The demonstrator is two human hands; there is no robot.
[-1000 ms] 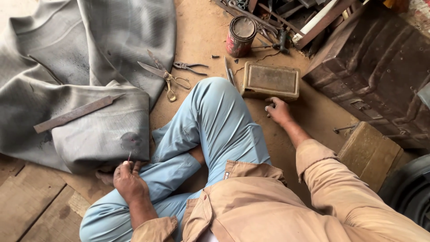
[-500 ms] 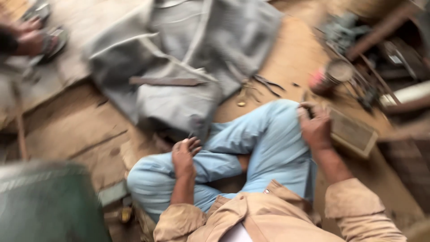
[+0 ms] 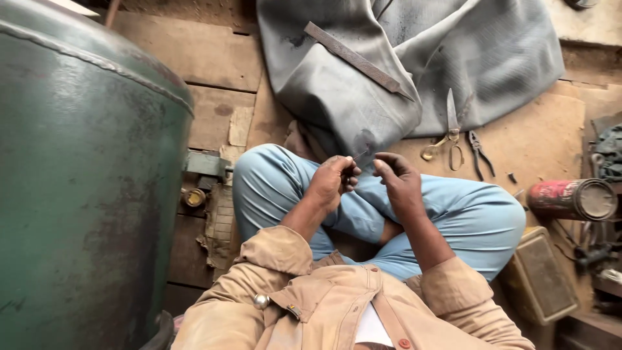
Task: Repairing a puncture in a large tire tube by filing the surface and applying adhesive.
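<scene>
I sit cross-legged in light blue trousers on a wooden floor. My left hand (image 3: 334, 180) is closed around a thin metal pin-like tool (image 3: 360, 155) whose tip sticks up toward the grey rubber sheet (image 3: 402, 58). My right hand (image 3: 396, 178) is right beside it, fingertips pinched together near the tool's tip; whether it holds something tiny I cannot tell. Both hands hover over my knees.
A big green metal tank (image 3: 84, 168) fills the left. A long flat file (image 3: 353, 57) lies on the rubber sheet. Scissors (image 3: 448, 133) and pliers (image 3: 481, 152) lie on the floor beyond my right knee. A red can (image 3: 570, 199) and a small metal box (image 3: 541, 275) sit at the right.
My view swung left, bringing the green tank in. My right hand came off the metal box and my left hand rose from my leg; both now meet over my knees.
</scene>
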